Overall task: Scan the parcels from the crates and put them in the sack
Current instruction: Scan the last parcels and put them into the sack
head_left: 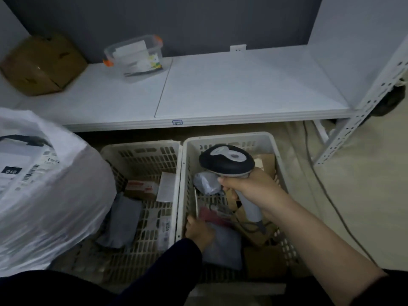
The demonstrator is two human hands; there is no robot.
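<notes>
Two white slotted crates stand side by side on the floor: the left crate and the right crate. My right hand grips the handle of a black and grey barcode scanner, held above the right crate. My left hand reaches down into the right crate and lies on a grey bagged parcel; its fingers are blurred. A red parcel and another grey bag lie there too. The white sack bulges at the left.
The left crate holds a grey bag, a small labelled box and white labelled packets. Behind the crates runs a low white shelf with a cardboard box and a clear plastic tub. A cable trails on the floor at right.
</notes>
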